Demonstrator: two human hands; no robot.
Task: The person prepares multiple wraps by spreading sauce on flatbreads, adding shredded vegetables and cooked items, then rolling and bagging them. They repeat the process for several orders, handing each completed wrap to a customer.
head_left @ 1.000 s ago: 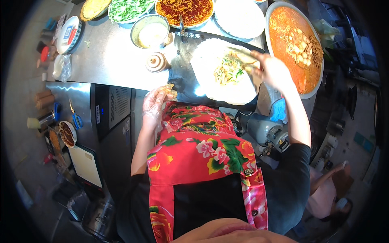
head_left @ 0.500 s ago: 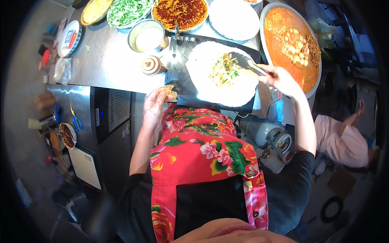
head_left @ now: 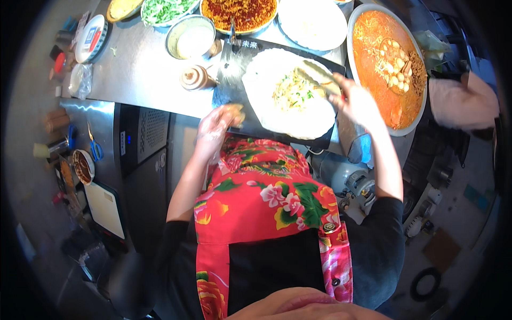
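A large round white flatbread lies on a black board, with a heap of shredded filling and green bits in its middle. My right hand is closed round the handle of a metal spoon, blurred by motion, whose head is over the filling's right side. At the board's front left corner, my left hand, in a clear plastic glove, closes on a crumpled yellowish-brown lump; its kind is unclear.
A squeeze bottle and a metal bowl of pale paste stand left of the board. Behind are bowls of chili sauce and chopped greens, and a white plate. A big basin of red stew sits right; beyond it, a person's pale sleeve.
My right hand and the spoon have shifted slightly left and upward over the filling. My left hand has moved a little toward the board with the lump. The other person at right has moved farther back.
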